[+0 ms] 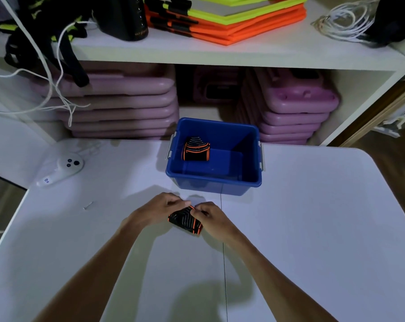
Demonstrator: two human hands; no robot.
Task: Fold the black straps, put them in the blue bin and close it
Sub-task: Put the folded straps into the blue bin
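Note:
A folded black strap with orange edging (185, 221) lies on the white table just in front of the blue bin (214, 181). My left hand (161, 209) pinches its upper left corner. My right hand (208, 214) grips its upper right edge. Both hands press the strap against the table. The bin stands open with no lid in view, and a second folded black strap (196, 148) rests inside it against the left back wall. Grey latches hang on the bin's left and right sides.
A white controller (64, 169) lies on the table at the left. Behind the table a white shelf holds stacked purple cases (127, 105), orange and yellow boards (224, 22), white cords (345, 19) and dark straps (45, 43).

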